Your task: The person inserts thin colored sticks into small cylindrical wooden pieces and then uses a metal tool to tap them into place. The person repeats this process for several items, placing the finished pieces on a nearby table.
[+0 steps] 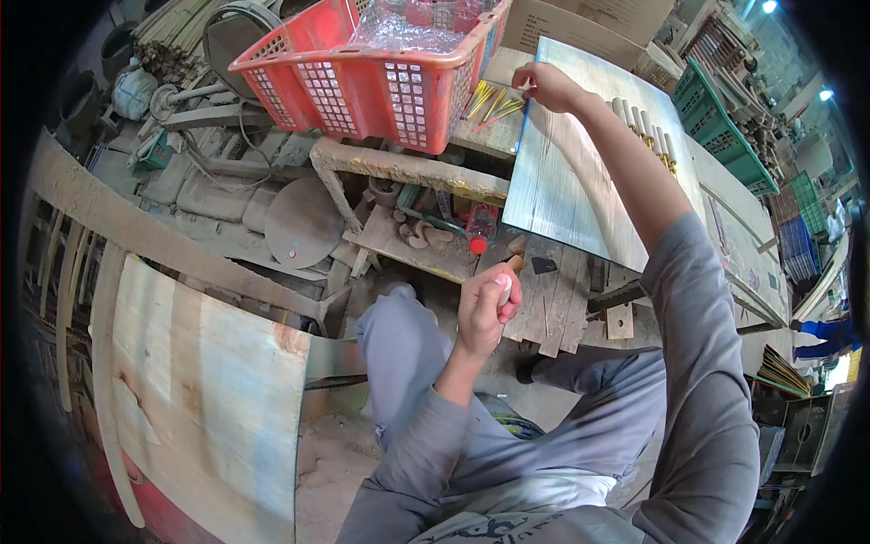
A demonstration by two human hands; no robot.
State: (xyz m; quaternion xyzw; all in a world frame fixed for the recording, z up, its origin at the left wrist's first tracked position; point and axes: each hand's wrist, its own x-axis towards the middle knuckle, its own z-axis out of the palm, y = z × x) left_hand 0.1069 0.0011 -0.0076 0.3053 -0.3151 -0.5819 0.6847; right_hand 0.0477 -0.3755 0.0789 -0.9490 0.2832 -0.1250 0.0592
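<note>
My left hand (485, 308) is closed in front of my knees around a pale handle with a rounded end. A brownish-gold piece (517, 264) shows just beyond its fingers. My right arm reaches far forward, and my right hand (551, 88) hovers at the left edge of a wood-grain board (571, 199). Its fingers are curled in a pinch; what they hold, if anything, is too small to tell. Beside it, thin yellow and red sticks (494, 104) lie on the bench. Several pale handles with gold ends (642, 127) lie in a row on the board, right of my forearm.
A red plastic crate (362, 77) holding clear plastic stands at the far left of the board. A bottle with a red cap (478, 243) lies below the bench. Another board (213, 390) is at my left. Green crates (725, 127) and cardboard boxes (580, 27) stand farther back.
</note>
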